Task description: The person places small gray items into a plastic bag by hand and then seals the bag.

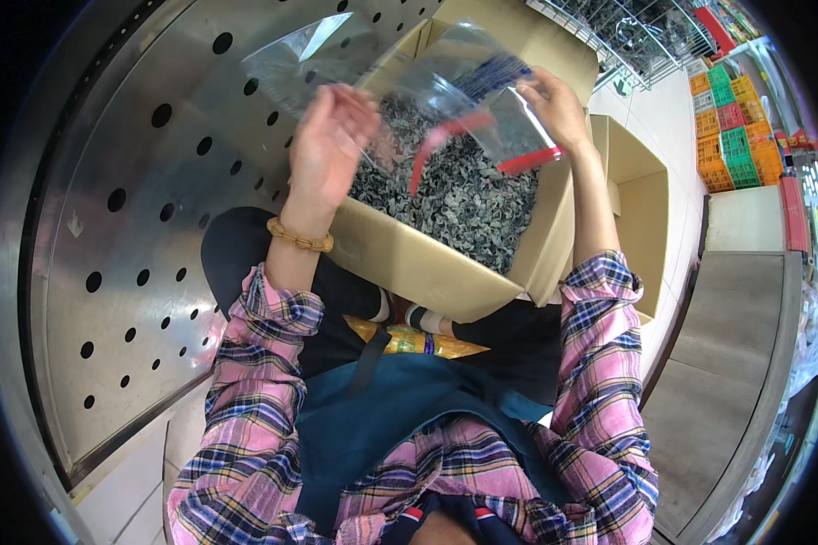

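A cardboard box (422, 262) filled with dark, curled dried pieces (477, 211), perhaps wood ear fungus, stands before me. Above it, my right hand (555, 109) grips the edge of a clear plastic bag (511, 126) with red strips and a dark blue printed patch. More clear plastic (286, 65) spreads to the upper left. My left hand (334, 143), blurred, is raised beside the plastic at the box's left side, palm turned up and inward; whether its fingers touch the plastic cannot be told.
A perforated metal panel (136, 238) rises at the left. Another cardboard box (644, 184) stands open at the right. A wire basket (641, 41) with dark contents is at the top, with coloured plastic crates (733, 129) and a grey bench-like surface (716, 354) further right. A yellow package (409, 340) lies near my feet.
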{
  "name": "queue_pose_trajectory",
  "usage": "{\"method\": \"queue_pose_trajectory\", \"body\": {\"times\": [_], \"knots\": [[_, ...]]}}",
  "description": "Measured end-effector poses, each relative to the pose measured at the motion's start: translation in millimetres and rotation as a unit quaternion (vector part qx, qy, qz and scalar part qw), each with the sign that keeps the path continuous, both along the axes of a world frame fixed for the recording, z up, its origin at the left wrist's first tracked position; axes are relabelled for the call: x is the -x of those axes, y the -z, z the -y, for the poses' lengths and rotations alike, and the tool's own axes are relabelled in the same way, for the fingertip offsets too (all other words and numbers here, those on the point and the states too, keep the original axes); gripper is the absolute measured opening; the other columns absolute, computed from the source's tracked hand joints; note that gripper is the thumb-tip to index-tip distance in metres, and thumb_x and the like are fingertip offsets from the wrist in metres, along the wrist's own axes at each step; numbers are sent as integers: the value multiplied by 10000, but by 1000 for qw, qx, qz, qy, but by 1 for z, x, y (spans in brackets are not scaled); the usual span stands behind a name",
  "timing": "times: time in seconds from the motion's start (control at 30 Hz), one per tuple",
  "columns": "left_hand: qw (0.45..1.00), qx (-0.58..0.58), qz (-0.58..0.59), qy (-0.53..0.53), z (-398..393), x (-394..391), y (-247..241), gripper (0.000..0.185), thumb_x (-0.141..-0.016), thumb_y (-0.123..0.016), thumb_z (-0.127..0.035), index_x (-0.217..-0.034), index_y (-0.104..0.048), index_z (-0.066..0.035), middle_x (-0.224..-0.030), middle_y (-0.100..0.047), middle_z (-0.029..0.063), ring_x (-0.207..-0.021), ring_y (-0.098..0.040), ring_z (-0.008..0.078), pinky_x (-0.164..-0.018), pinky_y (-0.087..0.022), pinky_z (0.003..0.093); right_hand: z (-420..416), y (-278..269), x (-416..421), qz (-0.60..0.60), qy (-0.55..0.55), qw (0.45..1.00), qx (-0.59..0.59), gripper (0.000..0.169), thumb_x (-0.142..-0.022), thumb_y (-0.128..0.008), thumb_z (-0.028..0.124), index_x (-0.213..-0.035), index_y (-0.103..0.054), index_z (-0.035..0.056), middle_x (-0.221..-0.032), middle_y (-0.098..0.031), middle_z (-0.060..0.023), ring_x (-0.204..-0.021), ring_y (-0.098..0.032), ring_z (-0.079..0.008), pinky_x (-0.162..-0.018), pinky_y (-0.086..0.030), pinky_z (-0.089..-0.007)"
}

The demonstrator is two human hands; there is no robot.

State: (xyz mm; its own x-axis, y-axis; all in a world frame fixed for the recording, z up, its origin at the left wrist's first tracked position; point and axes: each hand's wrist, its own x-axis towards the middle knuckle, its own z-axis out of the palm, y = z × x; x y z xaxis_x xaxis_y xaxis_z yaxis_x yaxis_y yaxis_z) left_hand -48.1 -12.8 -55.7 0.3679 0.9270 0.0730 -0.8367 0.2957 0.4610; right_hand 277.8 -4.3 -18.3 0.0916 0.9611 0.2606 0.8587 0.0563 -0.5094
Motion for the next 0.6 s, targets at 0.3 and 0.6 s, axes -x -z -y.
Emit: {"method": "queue_pose_trajectory", "body": {"times": [0.3,0.6], "knots": [[856,-227,-462,-53,29,-21,-41,368,-1038,-400,-276,-1288,-516,-33,-1239,-552,55,-1183,-487,149,-1065,-336,305,31,-35,56,-465,-137,874,18,252,-892,-672,165,-1106,-619,43,-1007,-674,-27,-918,-603,-75,-827,-468,-204],[910,-236,-341,13,16,-25,-57,317,-998,-503,-250,-1152,-628,-3,-1136,-637,52,-979,-593,102,-845,-498,260,46,-41,63,-429,-182,884,33,312,-901,-615,76,-1210,-591,36,-1054,-656,-10,-957,-595,-76,-868,-474,-230]]}}
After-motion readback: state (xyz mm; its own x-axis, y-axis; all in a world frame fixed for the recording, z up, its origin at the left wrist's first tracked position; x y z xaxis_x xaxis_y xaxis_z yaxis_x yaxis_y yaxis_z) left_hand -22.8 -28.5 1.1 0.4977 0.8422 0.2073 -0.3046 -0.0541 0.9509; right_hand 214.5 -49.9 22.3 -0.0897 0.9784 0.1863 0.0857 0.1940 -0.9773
